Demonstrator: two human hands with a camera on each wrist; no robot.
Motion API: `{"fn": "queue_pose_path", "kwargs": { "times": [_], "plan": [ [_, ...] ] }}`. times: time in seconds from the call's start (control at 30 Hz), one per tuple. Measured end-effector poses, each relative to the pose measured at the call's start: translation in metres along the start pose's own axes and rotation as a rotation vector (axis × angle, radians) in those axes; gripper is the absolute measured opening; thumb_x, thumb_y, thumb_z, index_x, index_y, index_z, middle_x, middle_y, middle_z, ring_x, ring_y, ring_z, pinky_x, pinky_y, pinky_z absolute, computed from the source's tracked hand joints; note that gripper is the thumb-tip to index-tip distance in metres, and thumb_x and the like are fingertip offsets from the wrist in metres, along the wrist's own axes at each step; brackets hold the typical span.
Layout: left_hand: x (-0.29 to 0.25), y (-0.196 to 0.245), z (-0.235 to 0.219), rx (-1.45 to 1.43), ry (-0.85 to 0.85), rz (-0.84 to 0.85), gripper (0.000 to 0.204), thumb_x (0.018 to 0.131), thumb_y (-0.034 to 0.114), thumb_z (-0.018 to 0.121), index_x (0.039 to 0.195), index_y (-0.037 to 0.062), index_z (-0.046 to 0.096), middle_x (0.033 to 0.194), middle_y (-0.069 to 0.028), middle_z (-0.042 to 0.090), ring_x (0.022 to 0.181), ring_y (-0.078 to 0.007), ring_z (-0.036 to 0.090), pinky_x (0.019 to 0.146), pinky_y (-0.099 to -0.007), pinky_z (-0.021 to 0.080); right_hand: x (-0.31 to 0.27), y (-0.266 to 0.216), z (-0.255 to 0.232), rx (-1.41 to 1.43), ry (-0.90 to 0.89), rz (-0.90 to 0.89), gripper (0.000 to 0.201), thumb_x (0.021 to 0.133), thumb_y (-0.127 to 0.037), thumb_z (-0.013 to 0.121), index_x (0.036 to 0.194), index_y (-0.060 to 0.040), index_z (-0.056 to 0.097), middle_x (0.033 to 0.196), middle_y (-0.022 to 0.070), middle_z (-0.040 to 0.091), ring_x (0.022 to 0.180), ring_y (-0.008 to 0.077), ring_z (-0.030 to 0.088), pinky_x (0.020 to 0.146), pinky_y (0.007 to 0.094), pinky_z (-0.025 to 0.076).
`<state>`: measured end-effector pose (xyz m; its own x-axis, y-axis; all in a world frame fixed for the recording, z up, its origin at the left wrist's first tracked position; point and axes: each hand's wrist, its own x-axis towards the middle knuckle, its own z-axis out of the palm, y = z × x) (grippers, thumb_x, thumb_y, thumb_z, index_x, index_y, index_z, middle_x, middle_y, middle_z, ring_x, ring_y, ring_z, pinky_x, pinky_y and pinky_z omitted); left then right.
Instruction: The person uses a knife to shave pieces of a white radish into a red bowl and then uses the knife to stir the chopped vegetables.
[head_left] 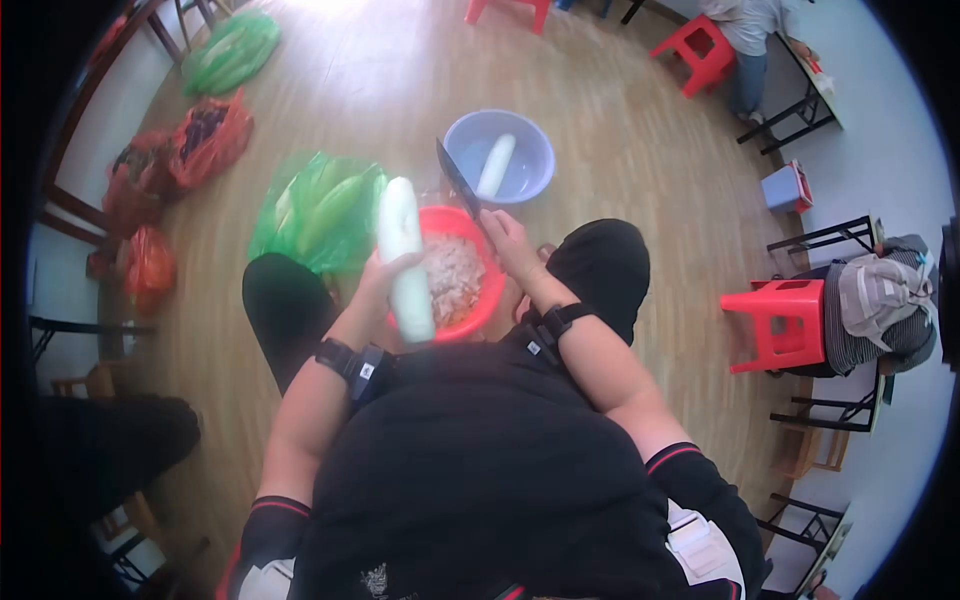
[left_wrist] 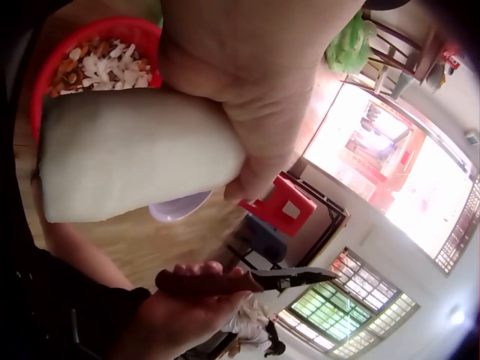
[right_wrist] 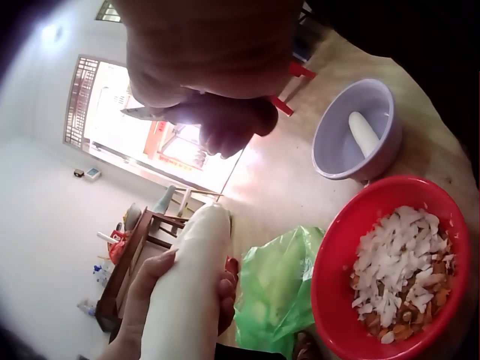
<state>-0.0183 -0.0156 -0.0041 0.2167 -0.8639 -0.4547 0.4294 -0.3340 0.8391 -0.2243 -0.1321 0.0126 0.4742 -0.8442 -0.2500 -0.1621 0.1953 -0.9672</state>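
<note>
My left hand (head_left: 378,280) grips a long, peeled white radish (head_left: 402,250) by its side, over the left rim of a red basin (head_left: 490,290). White and orange-brown pieces (right_wrist: 401,270) lie in that basin. In my right hand (head_left: 512,245) is a knife (head_left: 458,180), held by its dark handle with the blade raised, apart from the radish. The left wrist view shows the radish's cut, flat end (left_wrist: 46,169) and the knife handle (left_wrist: 202,283) in the curled right fingers.
Beyond the red basin stands a lavender basin (head_left: 540,160) with another white radish (head_left: 496,165) in it. A green bag of vegetables (head_left: 315,215) lies at the left, with red bags (head_left: 210,135) farther off. People sit or stand near tables and red stools (head_left: 775,325) at the right.
</note>
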Motion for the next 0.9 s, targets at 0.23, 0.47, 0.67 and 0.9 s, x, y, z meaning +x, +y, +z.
{"fn": "queue_pose_path", "kwargs": {
  "times": [0.23,0.47,0.67,0.9],
  "plan": [
    [-0.001,0.002,0.007,-0.024,-0.058,0.035,0.053,0.074,0.018,0.072,0.117,0.0009,0.048,0.095,-0.0099,0.059,0.082,-0.0188,0.062,0.072,-0.0339,0.053,-0.010,0.002,0.012,-0.206,-0.194,-0.155,0.029,0.093,-0.032,0.058,0.099,-0.0038,0.062,0.064,-0.0022,0.047,0.060,0.0069,0.046,0.057,0.0246,0.040],
    [-0.008,0.010,0.010,-0.033,-0.153,0.003,0.052,0.074,0.016,0.070,0.118,0.0019,0.046,0.092,-0.0106,0.060,0.079,-0.0198,0.063,0.070,-0.0340,0.055,-0.014,-0.007,0.019,-0.447,-0.292,-0.424,0.033,0.093,-0.031,0.057,0.114,-0.0047,0.060,0.082,0.0083,0.064,0.073,0.0191,0.060,0.069,0.0318,0.046],
    [-0.012,0.012,0.006,-0.166,-0.175,-0.154,0.047,0.076,0.023,0.062,0.115,-0.0009,0.050,0.093,-0.0137,0.061,0.079,-0.0232,0.063,0.072,-0.0347,0.054,-0.011,-0.013,0.018,-0.586,-0.150,-0.328,0.030,0.092,-0.033,0.057,0.093,-0.0038,0.062,0.068,0.0092,0.057,0.062,0.0157,0.052,0.060,0.0319,0.041],
    [-0.020,0.023,0.006,-0.157,-0.314,-0.197,0.052,0.075,0.029,0.061,0.115,-0.0032,0.051,0.094,-0.0156,0.062,0.078,-0.0235,0.063,0.073,-0.0337,0.053,0.013,0.008,0.001,-0.484,0.224,-0.274,0.044,0.091,-0.045,0.055,0.077,-0.0033,0.056,0.062,0.0175,0.055,0.058,0.0328,0.056,0.057,0.0412,0.043]
  ]
}}
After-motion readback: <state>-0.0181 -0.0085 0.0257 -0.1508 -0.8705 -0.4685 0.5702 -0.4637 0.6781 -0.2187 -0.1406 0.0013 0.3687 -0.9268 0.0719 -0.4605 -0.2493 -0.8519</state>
